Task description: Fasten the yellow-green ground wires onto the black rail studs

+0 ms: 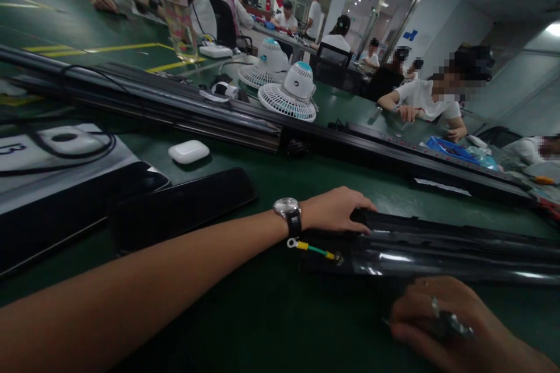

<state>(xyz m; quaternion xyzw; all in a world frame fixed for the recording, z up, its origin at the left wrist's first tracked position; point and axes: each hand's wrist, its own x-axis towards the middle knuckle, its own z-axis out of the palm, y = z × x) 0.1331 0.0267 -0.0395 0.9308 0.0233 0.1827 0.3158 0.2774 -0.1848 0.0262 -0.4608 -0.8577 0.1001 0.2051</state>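
Long black glossy profiles lie on the green table at the right. My left hand, with a watch on its wrist, rests at their near-left end, thumb and fingers curved round the back edge. A green-and-yellow wire with a ring terminal sticks out to the left from the front profile's end. In front of the profiles is my right hand, closed round a small metallic tool, whose thin tip points left. Most of the tool is hidden by the fingers.
Black rails cross the green table behind my hands. Two white fans stand beyond them. At the left are a white case, a dark flat object and cables. Several people sit farther back; a blue tray is at the right.
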